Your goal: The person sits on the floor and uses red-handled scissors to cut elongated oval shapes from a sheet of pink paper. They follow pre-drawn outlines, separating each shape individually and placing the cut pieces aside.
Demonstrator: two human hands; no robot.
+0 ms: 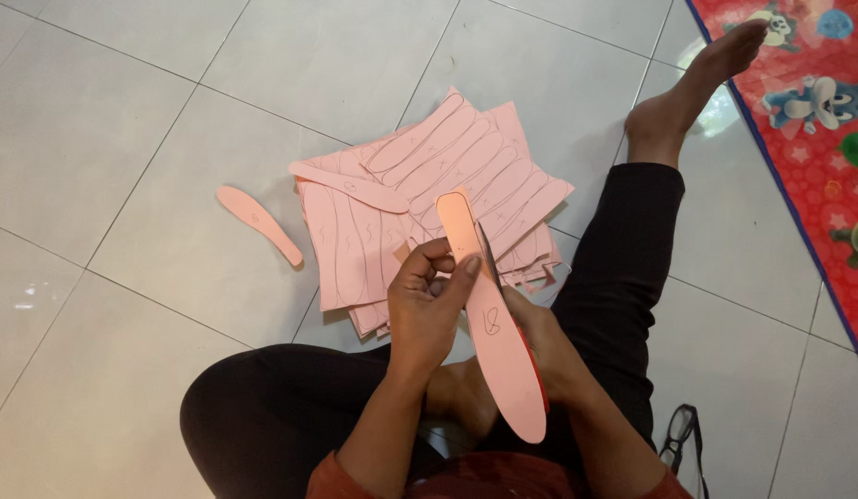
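A: Left hand (433,294) pinches the pink insole-shaped cutout (494,319) at mid-length, thumb on top. Right hand (540,337), mostly hidden behind the cutout, is closed round red-handled scissors (489,263); the blades sit on the edge just beyond the pinch.

B: Technique?

A: Judgement: turn the sheet into the blades and keep the pinch close to the cut, since thin foam-like sheet flexes.

B: Materials?

A: Matte, pliable, rounded ends. Beyond the grip lies a stack of pink sheets (429,203) with pencilled outlines on the glossy tile floor (124,139); a finished cutout (258,222) lies to its left.
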